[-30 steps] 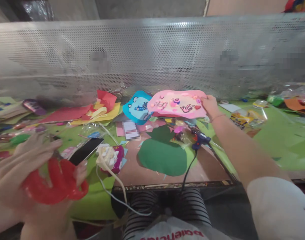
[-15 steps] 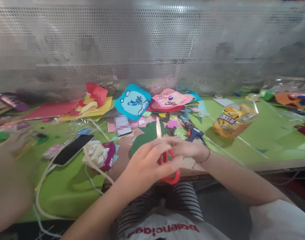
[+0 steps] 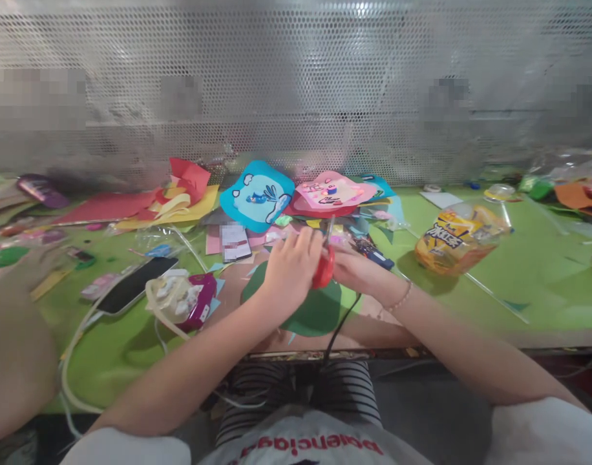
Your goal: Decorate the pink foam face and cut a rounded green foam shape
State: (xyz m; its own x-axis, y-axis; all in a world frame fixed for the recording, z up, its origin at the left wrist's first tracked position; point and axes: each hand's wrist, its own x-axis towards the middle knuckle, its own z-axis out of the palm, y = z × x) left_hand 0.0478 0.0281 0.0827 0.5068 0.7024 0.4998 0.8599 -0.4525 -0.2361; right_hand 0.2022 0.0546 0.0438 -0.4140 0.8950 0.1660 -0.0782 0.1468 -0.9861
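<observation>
Red-handled scissors (image 3: 324,268) stand between my hands, blades pointing up and away from me. My left hand (image 3: 293,261) is closed on the red handles, fingers curled over from the left. Against the scissors from the right comes my right hand (image 3: 361,271); its fingertips are hidden behind the handles, so I cannot tell whether it grips. Under both hands lies a rounded dark green paper piece (image 3: 320,313), partly covered. A black cord (image 3: 343,326) runs over the table edge just right of it.
Cut-paper pictures, one blue (image 3: 257,197) and one pink (image 3: 337,192), lie at the back. A blue glue gun (image 3: 378,258) is right of my hands. On the left are a black phone (image 3: 136,284) and another person's arm (image 3: 17,349). A yellow snack bag (image 3: 451,239) sits right.
My hands and the scissors have moved farther from me over the table. The scissors stand more upright. More of the green paper's near part shows.
</observation>
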